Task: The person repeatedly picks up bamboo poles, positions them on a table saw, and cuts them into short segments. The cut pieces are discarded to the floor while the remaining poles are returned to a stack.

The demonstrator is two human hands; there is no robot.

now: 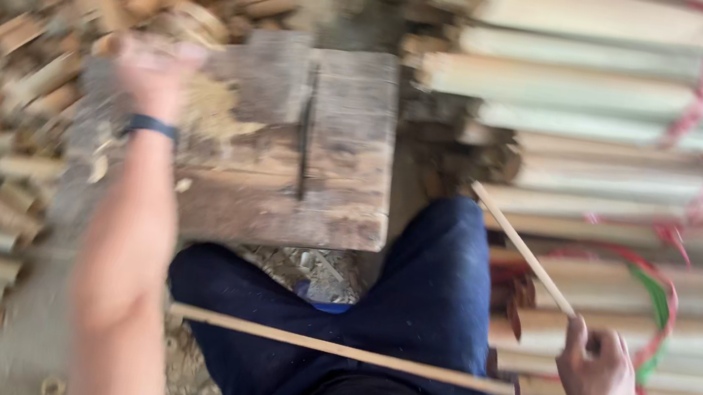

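Head view: right hand [596, 370] grips a bamboo strip [526, 249]; blurred left hand [150, 76], grip unclear, reaches toward the far wooden block [304, 142]; bundles [618, 97] remain right.

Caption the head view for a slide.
Right hand grips thin bamboo strips; left hand reaches over wooden block.

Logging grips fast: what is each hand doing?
Left hand: blurred, cannot be told.
Right hand: closed on thin wooden sticks.

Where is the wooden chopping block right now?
The wooden block sits at centre in the head view, beyond the knees, between the scrap pile and the bundled strips.
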